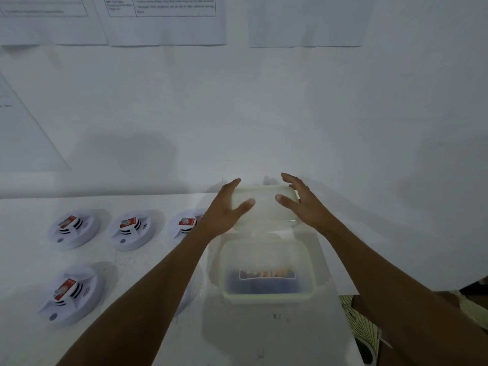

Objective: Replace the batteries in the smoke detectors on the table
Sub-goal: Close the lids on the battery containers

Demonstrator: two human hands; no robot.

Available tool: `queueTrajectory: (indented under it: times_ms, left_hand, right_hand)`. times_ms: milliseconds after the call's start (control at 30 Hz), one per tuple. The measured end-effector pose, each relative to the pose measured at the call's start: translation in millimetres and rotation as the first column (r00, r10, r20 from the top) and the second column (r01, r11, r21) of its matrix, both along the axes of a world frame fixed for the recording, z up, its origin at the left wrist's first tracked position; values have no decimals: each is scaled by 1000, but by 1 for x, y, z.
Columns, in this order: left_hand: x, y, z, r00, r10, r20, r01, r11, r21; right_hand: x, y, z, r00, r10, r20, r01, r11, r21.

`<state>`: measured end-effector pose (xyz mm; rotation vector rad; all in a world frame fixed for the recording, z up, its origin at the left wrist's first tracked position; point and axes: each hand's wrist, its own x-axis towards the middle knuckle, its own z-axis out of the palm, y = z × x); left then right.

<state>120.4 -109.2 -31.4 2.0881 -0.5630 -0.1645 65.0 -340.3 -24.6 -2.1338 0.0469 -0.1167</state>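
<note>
Lid (264, 211), cloudy rounded-rectangular plastic, between left hand (224, 210) and right hand (307, 204).

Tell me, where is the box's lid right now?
In the head view, near the middle, the lid is held between the left hand and right hand, just beyond the open box and right of the smoke detectors.

Four smoke detectors (75, 228) (130, 229) (184, 225) (71, 294), one tub (264, 297), one lid (264, 215)
</note>
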Motion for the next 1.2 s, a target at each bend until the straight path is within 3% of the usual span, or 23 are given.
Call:
queueTrajectory:
  times_ms: [433,633,833,1000,1200]
  left_hand:
    - [12,-21,-22,986,167,-2,-165,974,-154]
    - [24,-30,-13,948,306,94,-294,948,-120]
    - [15,-22,-4,955,286,84,-275,953,-125]
    - [-30,8,5,967,247,61,-221,933,-283]
    - [-109,41,-10,986,163,-43,-168,938,-305]
  right_hand:
    - [11,20,-15,965,-243,100,228,963,145]
    - [17,19,-5,933,-354,68,346,932,112]
    - [10,16,1,953,-283,108,280,959,42]
    - [-38,20,3,887,-417,197,363,895,261]
    - [-114,39,-17,928,-348,132,290,899,328]
